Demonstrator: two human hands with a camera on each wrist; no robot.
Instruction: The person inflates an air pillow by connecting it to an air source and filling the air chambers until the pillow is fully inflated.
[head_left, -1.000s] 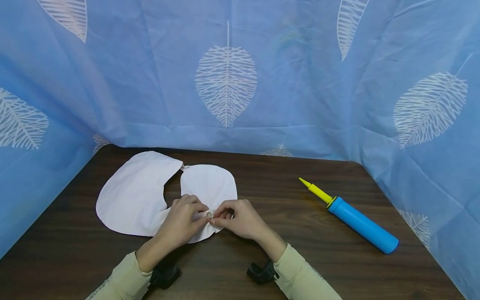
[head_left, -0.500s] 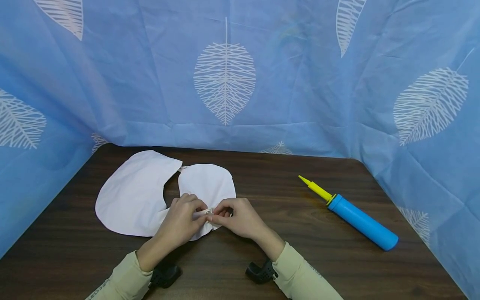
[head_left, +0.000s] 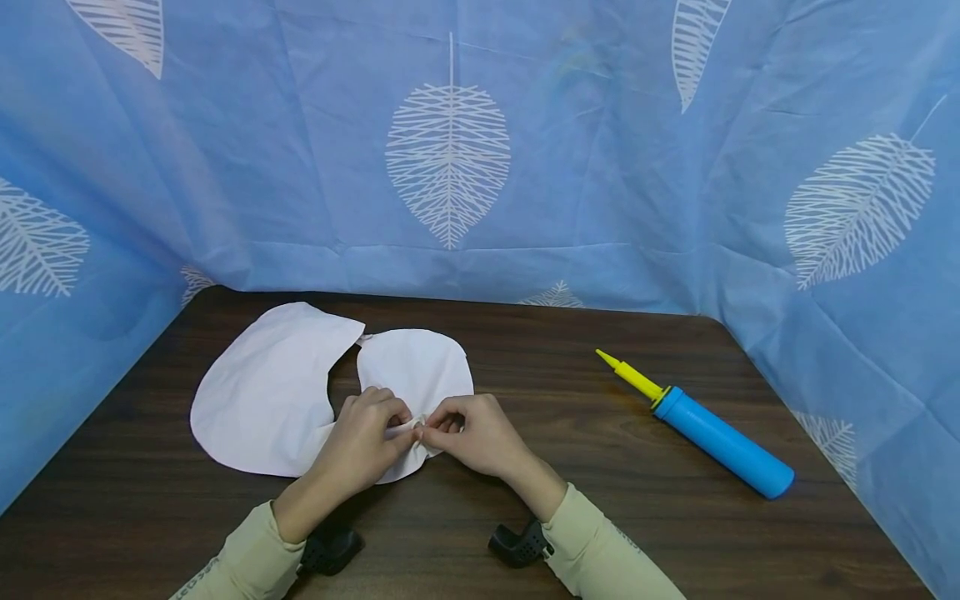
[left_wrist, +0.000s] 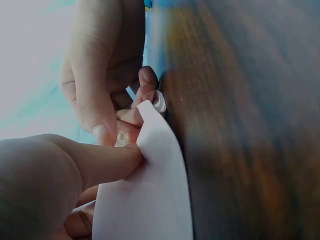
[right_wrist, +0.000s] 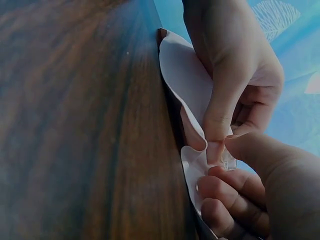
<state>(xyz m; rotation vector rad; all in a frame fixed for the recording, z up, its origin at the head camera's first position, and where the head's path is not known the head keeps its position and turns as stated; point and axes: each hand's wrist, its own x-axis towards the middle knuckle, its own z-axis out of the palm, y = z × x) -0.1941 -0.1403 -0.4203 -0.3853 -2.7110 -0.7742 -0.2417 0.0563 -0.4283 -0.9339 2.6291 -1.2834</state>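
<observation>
My L hand [head_left: 360,437] & R hand [head_left: 477,433], fingers curled nearly closed, pinch the wht flat sheet [head_left: 262,396] near its clear nub [right_wrist: 230,160], well L of the blu pump [head_left: 723,443] w/ yel nozzle [head_left: 637,379].

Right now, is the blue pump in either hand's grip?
No, the blue pump lies apart on the table, while the left hand and right hand are both at the white sheet.

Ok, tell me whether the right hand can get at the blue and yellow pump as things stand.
Probably yes: nothing shows on the table between the right hand and the pump. That hand pinches the white item, though, so it should let go first.
</observation>
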